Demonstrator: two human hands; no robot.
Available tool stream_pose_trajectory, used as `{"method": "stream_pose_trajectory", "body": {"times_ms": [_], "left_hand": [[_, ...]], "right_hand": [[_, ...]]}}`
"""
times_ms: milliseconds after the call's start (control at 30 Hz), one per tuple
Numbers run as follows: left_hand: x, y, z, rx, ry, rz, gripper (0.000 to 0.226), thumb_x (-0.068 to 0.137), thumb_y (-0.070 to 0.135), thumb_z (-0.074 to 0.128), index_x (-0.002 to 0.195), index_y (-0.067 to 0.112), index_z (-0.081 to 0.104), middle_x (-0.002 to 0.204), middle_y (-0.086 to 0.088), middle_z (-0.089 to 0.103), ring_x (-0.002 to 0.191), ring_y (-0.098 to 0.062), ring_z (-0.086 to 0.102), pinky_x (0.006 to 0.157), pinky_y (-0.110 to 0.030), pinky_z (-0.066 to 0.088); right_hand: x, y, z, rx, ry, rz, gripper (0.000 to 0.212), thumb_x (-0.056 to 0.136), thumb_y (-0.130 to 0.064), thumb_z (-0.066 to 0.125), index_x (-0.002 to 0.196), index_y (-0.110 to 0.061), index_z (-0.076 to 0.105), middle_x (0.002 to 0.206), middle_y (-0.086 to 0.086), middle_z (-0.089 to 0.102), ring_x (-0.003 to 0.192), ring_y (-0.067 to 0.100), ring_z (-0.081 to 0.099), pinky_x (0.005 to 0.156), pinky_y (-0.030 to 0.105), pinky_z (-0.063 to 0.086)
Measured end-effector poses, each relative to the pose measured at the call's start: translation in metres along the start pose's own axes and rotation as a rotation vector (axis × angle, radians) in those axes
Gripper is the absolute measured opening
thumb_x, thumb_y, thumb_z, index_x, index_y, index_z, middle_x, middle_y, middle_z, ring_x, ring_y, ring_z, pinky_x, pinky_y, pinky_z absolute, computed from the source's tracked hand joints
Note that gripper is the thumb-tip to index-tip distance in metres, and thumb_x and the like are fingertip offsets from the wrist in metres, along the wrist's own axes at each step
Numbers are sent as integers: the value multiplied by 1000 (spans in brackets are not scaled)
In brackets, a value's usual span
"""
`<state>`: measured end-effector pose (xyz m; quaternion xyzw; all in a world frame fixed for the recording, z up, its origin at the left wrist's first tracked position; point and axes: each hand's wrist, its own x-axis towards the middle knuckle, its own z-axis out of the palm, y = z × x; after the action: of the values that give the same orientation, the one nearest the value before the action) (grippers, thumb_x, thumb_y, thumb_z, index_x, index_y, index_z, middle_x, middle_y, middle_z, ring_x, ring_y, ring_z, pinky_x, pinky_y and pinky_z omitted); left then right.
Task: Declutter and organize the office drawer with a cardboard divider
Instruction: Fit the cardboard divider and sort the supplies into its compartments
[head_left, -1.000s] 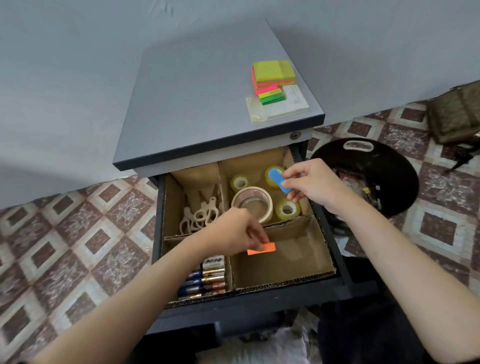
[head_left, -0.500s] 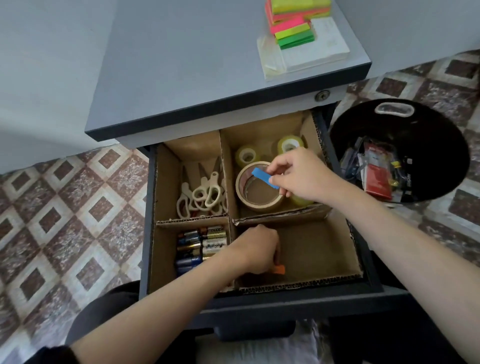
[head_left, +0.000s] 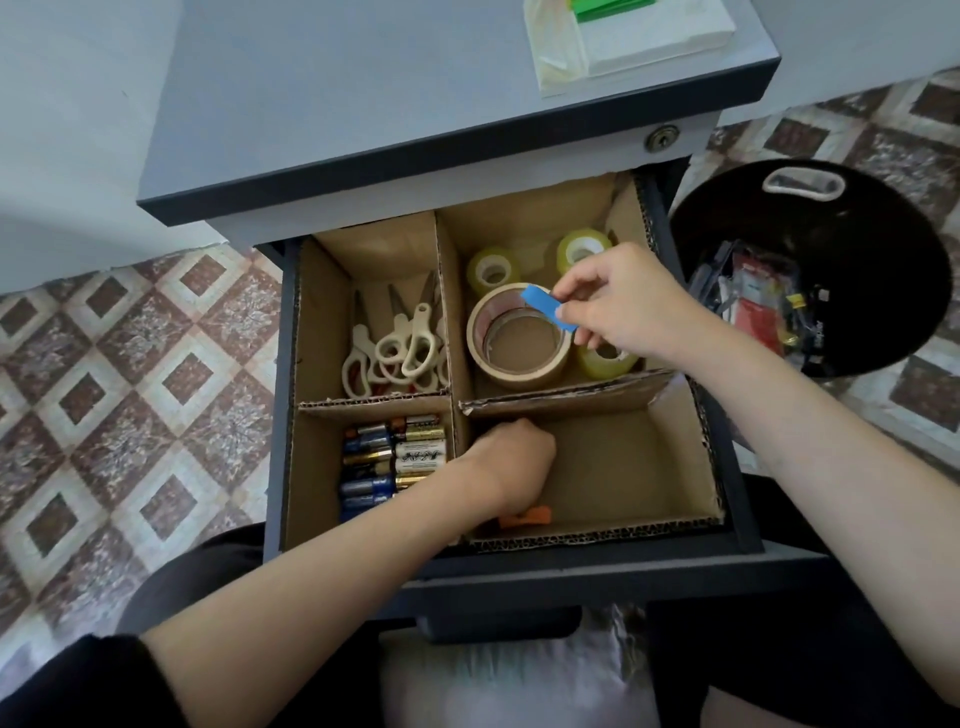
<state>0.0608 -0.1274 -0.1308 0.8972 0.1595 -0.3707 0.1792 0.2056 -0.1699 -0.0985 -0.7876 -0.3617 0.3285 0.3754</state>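
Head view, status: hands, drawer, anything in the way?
Left hand holds orange tab low in near-right compartment. Right hand pinches blue tab over big tape roll. Path unobstructed.

1. The drawer (head_left: 275, 415) is pulled open and lined by a brown cardboard divider (head_left: 451, 332) that forms four compartments.
2. Far left: cream-handled scissors (head_left: 400, 348) in a pile.
3. Near left: batteries (head_left: 395, 462) lying side by side.
4. Far right: a wide beige tape roll (head_left: 519, 371) and small yellowish rolls (head_left: 493, 270).
5. The right hand (head_left: 623, 306) pinches a blue strip (head_left: 545, 306) above the rolls.
6. The left hand (head_left: 511, 462) holds an orange piece (head_left: 530, 517) low in the near-right compartment.

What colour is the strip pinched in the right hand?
The strip is blue; the head view shows it best.
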Motion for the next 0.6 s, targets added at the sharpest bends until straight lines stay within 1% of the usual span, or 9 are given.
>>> {"method": "stream_pose_trajectory", "body": {"times_ms": [67,200,333,467,533,600], "left_hand": [[-2,0,0,17,-7,14,22,85,-8,51,101,-1,64,107,-18,64,98,-33,62,80,-34,50],[-5,-3,0,46,-38,25,24,84,-7,50,101,2,64,108,-17,63,98,-32,62,77,-31,48],[-2,-5,-1,23,-66,23,24,87,-4,51,106,5,63,111,-14,61,97,-29,61,83,-33,52],[1,-7,-2,28,-105,32,24,87,-1,52,107,5,64,111,-14,62,97,-29,61,83,-35,52],[-1,-6,-7,14,-111,52,27,88,1,50,110,8,64,112,-11,62,98,-28,60,81,-30,49],[-3,-6,-12,-2,-133,87,32,90,1,46,113,15,64,111,-6,60,99,-24,58,76,-25,43]], "right_hand": [[0,0,0,-5,5,-1,16,86,0,60,89,-15,62,65,2,61,41,3,57,45,13,49],[1,-1,0,-19,9,5,14,86,0,60,96,-9,66,67,3,61,47,7,58,45,12,49],[2,0,-2,-21,10,3,15,86,-1,60,95,-11,65,65,2,61,39,0,55,46,12,49],[3,1,-4,-32,15,4,14,86,0,60,96,-7,67,67,4,62,40,2,56,47,13,51],[3,2,-4,-39,16,7,15,86,0,60,97,-7,67,70,7,63,45,6,58,48,14,52],[3,2,-4,-46,15,6,16,86,0,60,99,-6,67,75,9,65,51,10,59,50,15,52]]}}
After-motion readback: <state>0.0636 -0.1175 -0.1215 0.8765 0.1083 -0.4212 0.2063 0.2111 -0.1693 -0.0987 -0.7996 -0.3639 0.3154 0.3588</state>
